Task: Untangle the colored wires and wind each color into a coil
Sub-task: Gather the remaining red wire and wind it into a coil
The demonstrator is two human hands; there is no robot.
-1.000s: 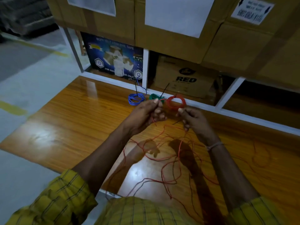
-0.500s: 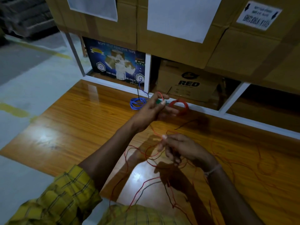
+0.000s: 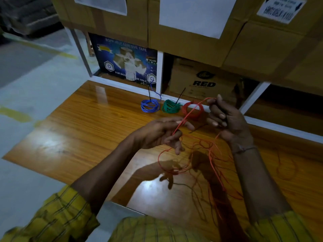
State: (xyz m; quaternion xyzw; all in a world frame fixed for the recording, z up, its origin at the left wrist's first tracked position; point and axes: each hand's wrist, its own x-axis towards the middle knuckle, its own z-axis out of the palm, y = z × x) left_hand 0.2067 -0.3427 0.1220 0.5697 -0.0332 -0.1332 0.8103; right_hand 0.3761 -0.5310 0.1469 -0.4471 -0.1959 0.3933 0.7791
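Both hands are raised above the wooden board (image 3: 73, 137), which lies on the floor against a white shelf frame (image 3: 160, 72). The left hand (image 3: 157, 133) pinches the loose red wire (image 3: 212, 165) between thumb and forefinger; its remaining fingers hang loosely curled below. From the pinch, the strand runs up and to the right to the right hand (image 3: 227, 121), where it passes over the raised fingertips. The right hand's fingers are curled around the strand and around a thin dark piece, possibly a tie; what that piece is cannot be told. Below both hands, the rest of the red wire hangs in slack, crossing loops down to the board's middle and near edge, with one wide loop under the left hand. Three finished coils lie in a row along the far edge of the board, just in front of the shelf frame: the blue coil (image 3: 150, 105) on the left, the green coil (image 3: 170, 107) in the middle, and the red coil (image 3: 192, 109) on the right, each near its neighbour. A dark tie sticks up from the blue coil and from the green coil. Cardboard boxes (image 3: 201, 81) fill the shelving behind the coils.
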